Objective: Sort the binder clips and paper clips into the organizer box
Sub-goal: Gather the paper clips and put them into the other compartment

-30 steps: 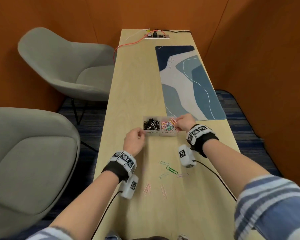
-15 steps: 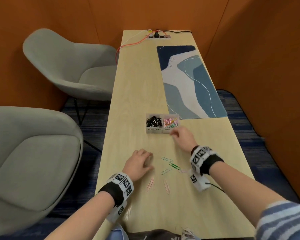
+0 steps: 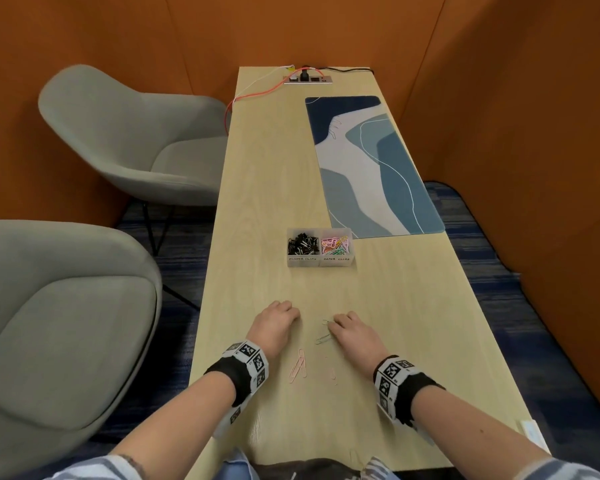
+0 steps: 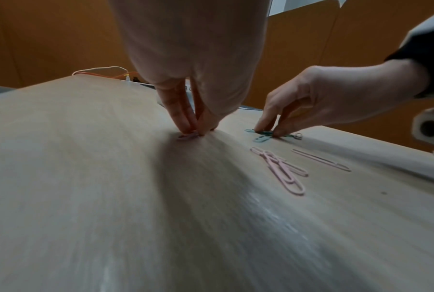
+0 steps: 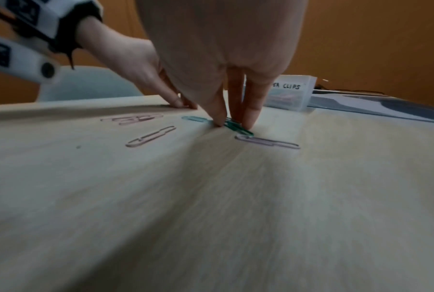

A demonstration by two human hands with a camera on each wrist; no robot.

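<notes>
The clear organizer box point(image 3: 320, 262) stands mid-table, with black binder clips point(image 3: 302, 245) in its left compartment and coloured paper clips point(image 3: 336, 244) in its right. Near me, loose paper clips lie on the wood: a pink pair point(image 3: 298, 367), green ones point(image 3: 324, 337) and a pale one point(image 3: 332, 374). My left hand point(image 4: 196, 132) has its fingertips down on the table, pinching a pink paper clip point(image 4: 186, 136). My right hand point(image 5: 232, 123) pinches a dark green paper clip point(image 5: 238, 127) between thumb and fingers, beside a teal clip point(image 5: 194, 118) and a lilac clip point(image 5: 268, 142).
A blue patterned desk mat point(image 3: 371, 168) lies behind the box on the right. A power strip point(image 3: 308, 79) with cables sits at the table's far end. Two grey chairs point(image 3: 129, 140) point(image 3: 59, 323) stand left of the table.
Both hands have drawn back from the organizer box to the loose clips near me. The right hand no longer holds the clip it had over the box; both now pinch clips on the table.
</notes>
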